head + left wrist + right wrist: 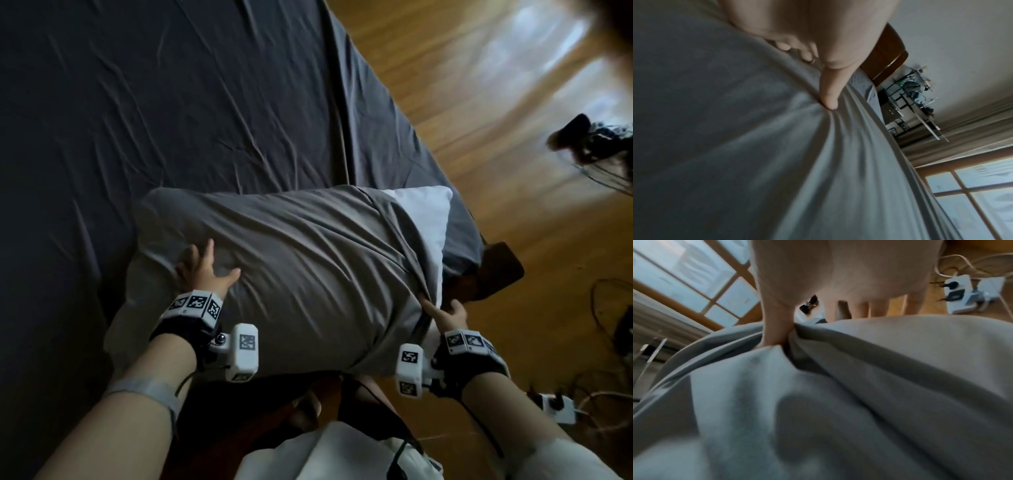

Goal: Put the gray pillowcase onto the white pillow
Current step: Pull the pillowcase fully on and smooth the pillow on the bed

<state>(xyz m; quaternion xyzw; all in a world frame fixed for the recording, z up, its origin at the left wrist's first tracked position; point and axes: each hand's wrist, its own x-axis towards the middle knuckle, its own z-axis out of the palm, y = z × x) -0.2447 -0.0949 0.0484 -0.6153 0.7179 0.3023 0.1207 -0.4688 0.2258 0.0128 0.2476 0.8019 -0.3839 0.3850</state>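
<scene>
While the gray pillowcase (301,260) is drawn most of the way over the white pillow (428,219), one end of the pillow is left bare at the bed's edge. The pillow is steadied by the left hand (205,270), laid flat with fingers spread, probably so it does not slide. The pillowcase hem is pinched by the right hand (445,313), apparently ready for pulling. Everything is carried by a bed (137,102) with a dark wrinkled sheet, beside a wooden floor (479,85) strewn with cables.
</scene>
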